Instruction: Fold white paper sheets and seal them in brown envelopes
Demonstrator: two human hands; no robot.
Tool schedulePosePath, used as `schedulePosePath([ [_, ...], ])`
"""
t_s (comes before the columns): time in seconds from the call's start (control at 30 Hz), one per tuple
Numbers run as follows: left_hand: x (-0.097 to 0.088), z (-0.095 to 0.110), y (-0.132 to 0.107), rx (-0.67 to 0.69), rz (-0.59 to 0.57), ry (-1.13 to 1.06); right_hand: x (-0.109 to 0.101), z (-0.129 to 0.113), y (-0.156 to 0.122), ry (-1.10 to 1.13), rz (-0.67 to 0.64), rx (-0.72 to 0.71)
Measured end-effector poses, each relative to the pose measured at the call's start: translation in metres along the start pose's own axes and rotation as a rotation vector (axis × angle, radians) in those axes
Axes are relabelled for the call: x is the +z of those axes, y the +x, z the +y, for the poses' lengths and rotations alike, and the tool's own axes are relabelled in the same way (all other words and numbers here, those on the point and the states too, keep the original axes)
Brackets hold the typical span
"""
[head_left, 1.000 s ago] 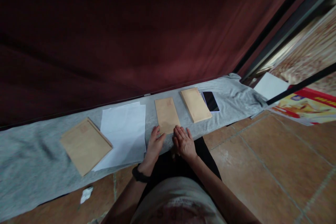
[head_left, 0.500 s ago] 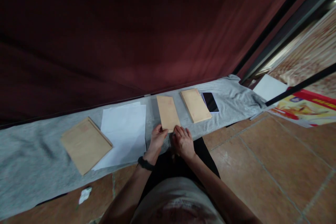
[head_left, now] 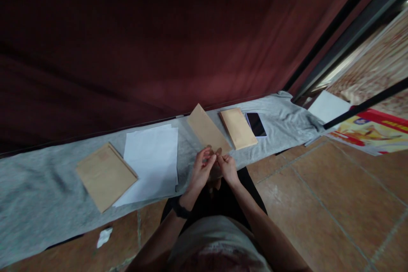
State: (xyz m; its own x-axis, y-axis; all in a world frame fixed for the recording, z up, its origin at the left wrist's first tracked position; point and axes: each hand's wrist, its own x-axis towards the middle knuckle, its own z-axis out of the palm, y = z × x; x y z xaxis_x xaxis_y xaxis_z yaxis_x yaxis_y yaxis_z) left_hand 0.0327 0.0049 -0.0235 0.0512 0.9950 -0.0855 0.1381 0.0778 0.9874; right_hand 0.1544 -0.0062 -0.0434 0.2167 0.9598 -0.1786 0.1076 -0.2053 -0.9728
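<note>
A brown paper envelope (head_left: 207, 129) slants across the grey cloth, its near end at my fingers. My left hand (head_left: 201, 170) is closed in a pinch at that end, thumb and forefinger together. Right beside it, my right hand (head_left: 228, 166) also pinches at the near edge, its fingertips almost touching the left ones. Small darker brown bits of paper show between and below the fingers; whether they belong to the envelope's flap I cannot tell. To the right lies a thick stack of brown envelopes (head_left: 239, 128).
White paper sheets (head_left: 151, 157) lie left of my hands, partly under larger brown envelopes (head_left: 106, 178). A phone (head_left: 256, 124) rests beyond the stack. The grey cloth (head_left: 38, 191) covers a narrow bench against a dark red curtain (head_left: 159, 51). Crumpled white tissue (head_left: 104, 237) is on the tiled floor.
The envelope has turned, its far end swinging left and its near end right. Both hands have shifted slightly, the left one rightwards, and their fingertips have come together.
</note>
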Motion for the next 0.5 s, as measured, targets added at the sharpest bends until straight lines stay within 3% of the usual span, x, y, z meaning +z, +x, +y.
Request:
schedulePosePath([
  [0.1, -0.007, -0.021, 0.003, -0.038, 0.056, 0.045, 0.009, 0.004, 0.0, 0.23, -0.057, 0.111],
  [0.2, -0.012, -0.032, 0.004, -0.072, 0.075, -0.043, 0.015, 0.004, -0.002, 0.431, -0.103, 0.249],
  [0.37, -0.014, -0.031, 0.004, -0.208, 0.068, -0.22, 0.021, 0.004, -0.003, 0.528, -0.211, 0.264],
  [0.5, -0.019, -0.031, 0.01, -0.246, 0.067, -0.206, 0.021, 0.006, -0.002, 0.427, -0.23, 0.241],
])
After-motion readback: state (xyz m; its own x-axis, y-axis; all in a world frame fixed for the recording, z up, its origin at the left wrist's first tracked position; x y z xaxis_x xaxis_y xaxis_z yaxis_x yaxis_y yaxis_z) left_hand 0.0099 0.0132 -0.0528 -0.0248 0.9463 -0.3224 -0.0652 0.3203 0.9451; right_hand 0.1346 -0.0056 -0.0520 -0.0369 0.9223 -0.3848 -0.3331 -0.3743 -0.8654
